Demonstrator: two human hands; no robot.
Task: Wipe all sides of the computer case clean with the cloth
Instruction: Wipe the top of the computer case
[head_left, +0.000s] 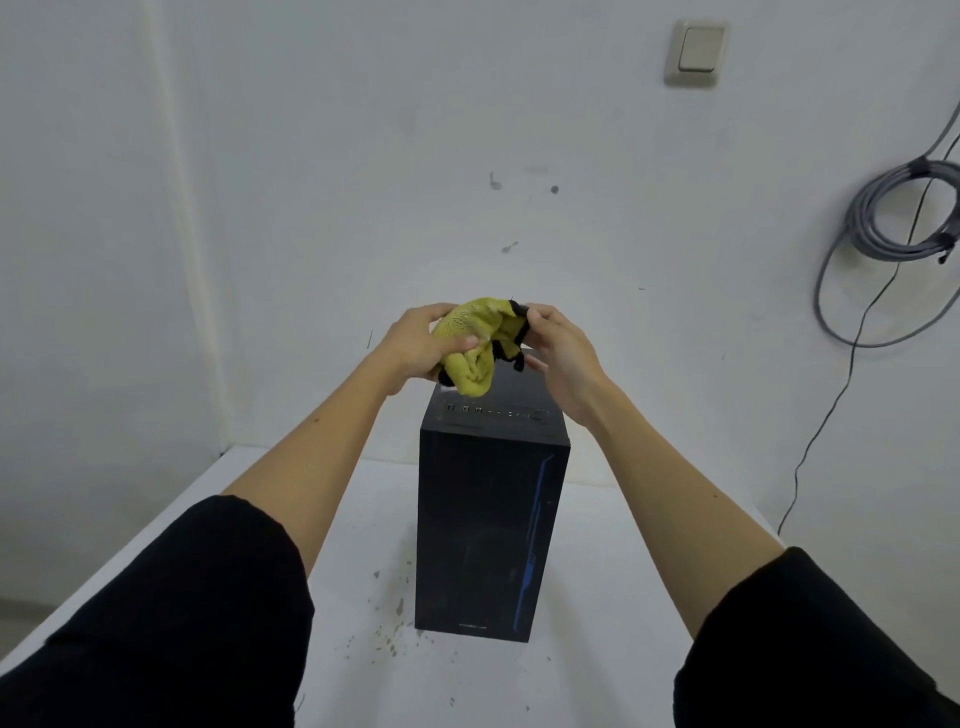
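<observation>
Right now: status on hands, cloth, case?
Left hand and right hand both grip the yellow cloth, bunched above the case top. Computer case upright on white table. Nothing in the way.

Black computer case upright, yellow cloth bunched above it.

The computer case (488, 525) is a tall black tower with a thin blue line down its front and ports along its top edge, standing on the bench (623, 571). The cloth (475, 345), yellow with black trim, hangs crumpled over the case's top.
</observation>
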